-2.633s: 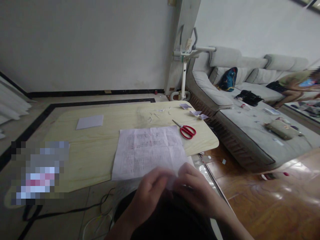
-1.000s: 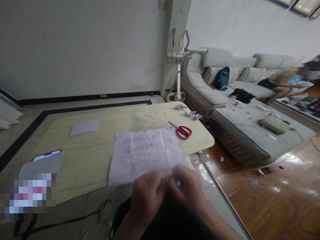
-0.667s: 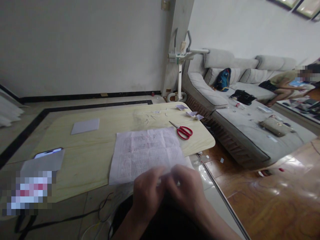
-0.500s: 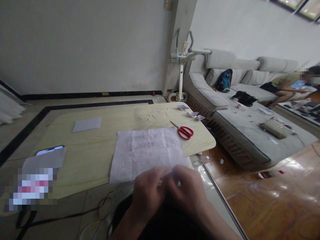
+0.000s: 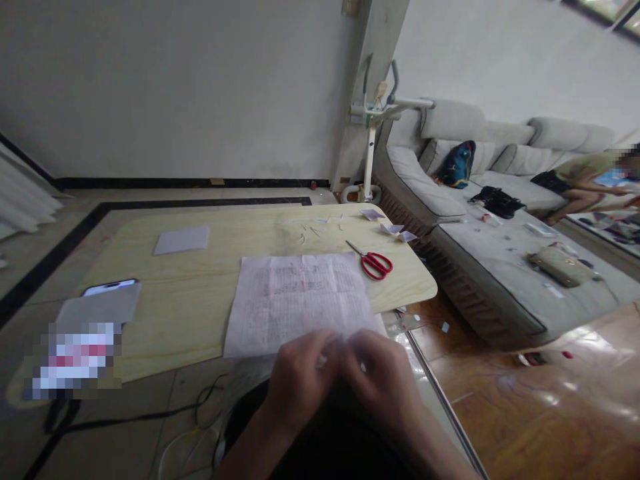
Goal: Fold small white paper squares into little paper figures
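Note:
My left hand (image 5: 303, 373) and my right hand (image 5: 379, 370) meet over my lap at the table's near edge, fingers curled in toward each other. Small pale bits show between the fingers, but what they grip is mostly hidden. Just beyond lies a creased printed sheet of paper (image 5: 300, 293), flat on the light wooden table (image 5: 185, 300). Red-handled scissors (image 5: 376, 265) rest to the right of the sheet, blades pointing away and left. Farther back are thin paper scraps (image 5: 315, 231) and small folded paper pieces (image 5: 391, 229).
At the left of the table are a white paper stack (image 5: 181, 240), a phone (image 5: 110, 287) and another sheet (image 5: 103, 307). Cables (image 5: 150, 419) run on the floor below. To the right stands a grey sofa (image 5: 495, 273) with bags and a seated person (image 5: 575, 175).
The view has shifted slightly, so the table and sofa appear a little farther right. My hands stay together, with only a small shift of the fingers.

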A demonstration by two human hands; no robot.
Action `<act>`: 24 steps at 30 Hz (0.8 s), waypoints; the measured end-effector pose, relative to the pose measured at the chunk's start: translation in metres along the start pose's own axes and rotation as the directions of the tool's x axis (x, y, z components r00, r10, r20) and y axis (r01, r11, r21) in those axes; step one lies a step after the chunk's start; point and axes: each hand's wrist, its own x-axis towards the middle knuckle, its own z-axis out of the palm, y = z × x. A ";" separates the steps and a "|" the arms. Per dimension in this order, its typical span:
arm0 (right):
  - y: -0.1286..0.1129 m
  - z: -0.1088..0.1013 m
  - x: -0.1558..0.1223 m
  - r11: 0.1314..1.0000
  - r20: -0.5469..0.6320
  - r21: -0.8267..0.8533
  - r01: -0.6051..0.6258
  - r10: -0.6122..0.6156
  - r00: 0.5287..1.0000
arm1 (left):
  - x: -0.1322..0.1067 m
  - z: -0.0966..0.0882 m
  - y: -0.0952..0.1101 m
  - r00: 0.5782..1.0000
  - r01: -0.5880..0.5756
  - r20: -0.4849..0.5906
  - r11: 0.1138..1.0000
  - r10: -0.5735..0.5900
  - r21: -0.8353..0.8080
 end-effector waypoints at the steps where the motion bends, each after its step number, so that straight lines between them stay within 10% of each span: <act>1: 0.001 0.000 0.000 1.000 -0.003 0.012 -0.009 0.009 1.000 | 0.001 -0.001 0.001 1.000 0.005 -0.006 1.000 -0.006 -0.005; 14: 0.012 -0.004 0.001 0.985 0.002 0.149 -0.084 0.085 0.996 | 0.006 -0.007 0.007 0.999 0.033 -0.018 0.999 -0.034 -0.034; 24: 0.021 -0.002 0.008 0.934 -0.011 0.342 0.100 -0.103 0.995 | 0.012 -0.016 0.011 0.990 0.113 0.099 0.987 -0.101 -0.117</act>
